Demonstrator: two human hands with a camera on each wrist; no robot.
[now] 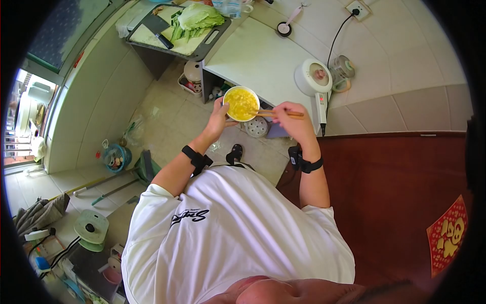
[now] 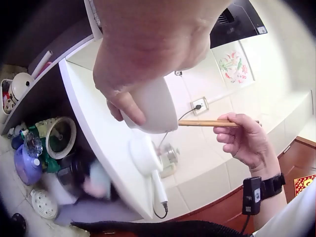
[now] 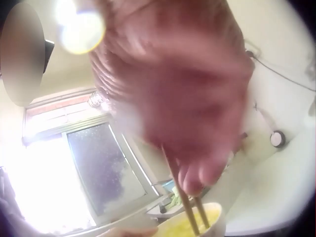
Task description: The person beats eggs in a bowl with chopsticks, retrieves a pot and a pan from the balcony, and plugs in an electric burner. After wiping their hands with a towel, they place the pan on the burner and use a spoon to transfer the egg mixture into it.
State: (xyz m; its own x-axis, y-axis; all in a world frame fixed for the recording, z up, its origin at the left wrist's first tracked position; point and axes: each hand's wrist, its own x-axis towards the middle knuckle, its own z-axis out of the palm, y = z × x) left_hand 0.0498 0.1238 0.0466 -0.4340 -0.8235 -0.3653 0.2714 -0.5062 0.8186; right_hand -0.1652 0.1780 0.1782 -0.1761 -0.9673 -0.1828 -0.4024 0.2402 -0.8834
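My left hand (image 1: 217,120) grips a white bowl (image 2: 157,106) from its side, thumb at the rim, and holds it up in front of my body. Inside the bowl is yellow beaten egg (image 1: 240,103) with a bubbly surface. Wooden chopsticks (image 1: 279,114) are pinched in my right hand (image 1: 295,123), and their tips dip into the egg. From the right wrist, the two chopsticks (image 3: 185,205) show slightly apart, reaching down inside the bowl's rim. In the left wrist view the right hand (image 2: 247,140) holds them nearly level beside the bowl.
A white counter (image 1: 253,48) lies ahead, with a white electric pot (image 1: 310,77) and a glass jug (image 1: 344,67) by the wall. Further left, a cutting board (image 1: 192,48) bears a knife (image 1: 163,39) and leafy cabbage (image 1: 201,19). A blue basin (image 1: 117,158) stands on the floor.
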